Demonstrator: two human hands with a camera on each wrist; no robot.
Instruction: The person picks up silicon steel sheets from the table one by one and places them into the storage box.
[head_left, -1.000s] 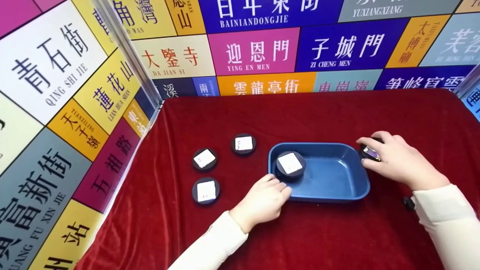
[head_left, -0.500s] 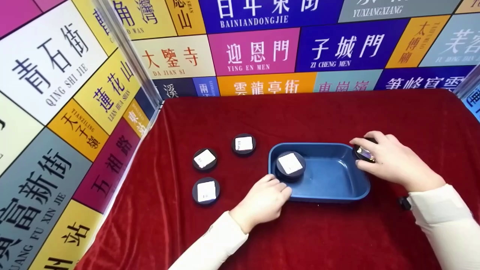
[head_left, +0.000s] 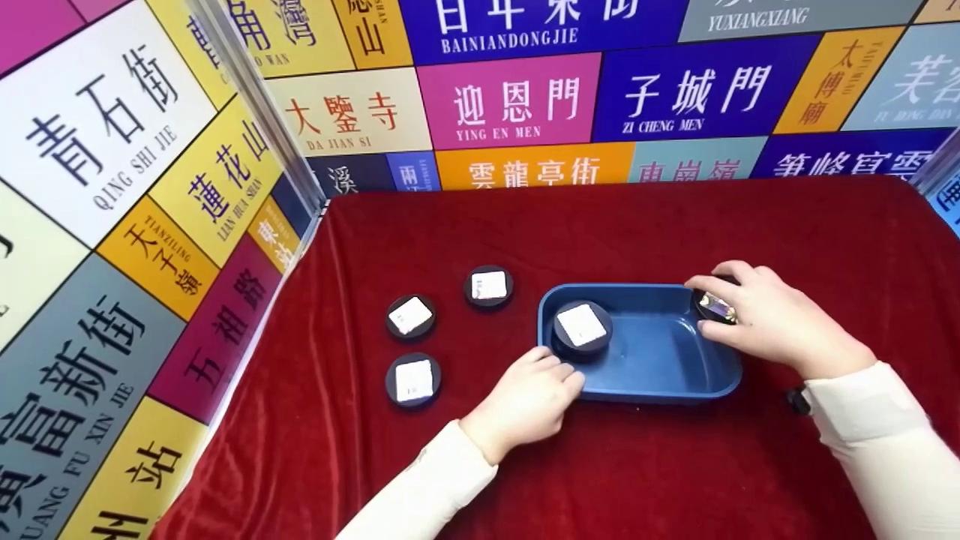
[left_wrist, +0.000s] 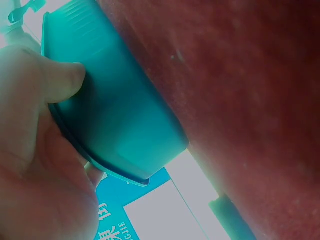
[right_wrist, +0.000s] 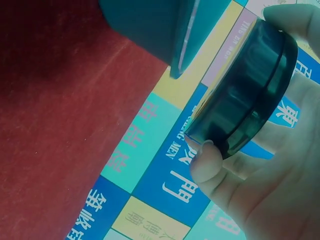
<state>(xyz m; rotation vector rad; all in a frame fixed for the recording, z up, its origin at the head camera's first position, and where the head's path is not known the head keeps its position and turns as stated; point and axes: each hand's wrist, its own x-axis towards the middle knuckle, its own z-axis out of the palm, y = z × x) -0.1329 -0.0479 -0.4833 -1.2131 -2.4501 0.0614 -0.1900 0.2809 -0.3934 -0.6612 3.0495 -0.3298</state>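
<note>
One dark round tin [right_wrist: 242,90], pinched by its sides in fingers of right hand [head_left: 776,321], at upper-right corner of blue box [head_left: 652,364], right of frame centre. Left hand [head_left: 525,401], lower centre: thumb and fingers pinch box's lower-left edge. Probably best: brace box with left, clear rim, level tin, lower gently beside labelled tin [head_left: 582,326], release once flat.

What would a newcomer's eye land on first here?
Probably the blue tub on the red cloth, gripped by the left hand, with a white-labelled dark case inside. Next, the right hand, holding another round case at the tub's right end. Brightly coloured lettered panels rise behind.
</note>
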